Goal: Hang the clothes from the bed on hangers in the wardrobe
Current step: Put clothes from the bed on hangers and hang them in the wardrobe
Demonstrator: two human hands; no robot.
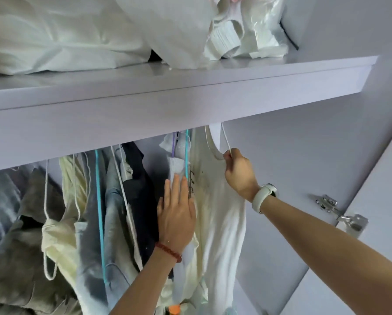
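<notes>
Hanging a white tank top (215,201) at the wardrobe rail's right end, under the shelf (167,103) | right hand (239,172) pinches its thin white hanger (225,139) | left hand (177,212) flat, fingers straight, pushing neighbouring clothes (122,201) aside | fabric looks light, limp, likely to slip; best held by the hanger, not the cloth

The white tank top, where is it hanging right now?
In the head view, the white tank top hangs at the right end of the row, under the shelf, between the left hand and right hand.
</notes>
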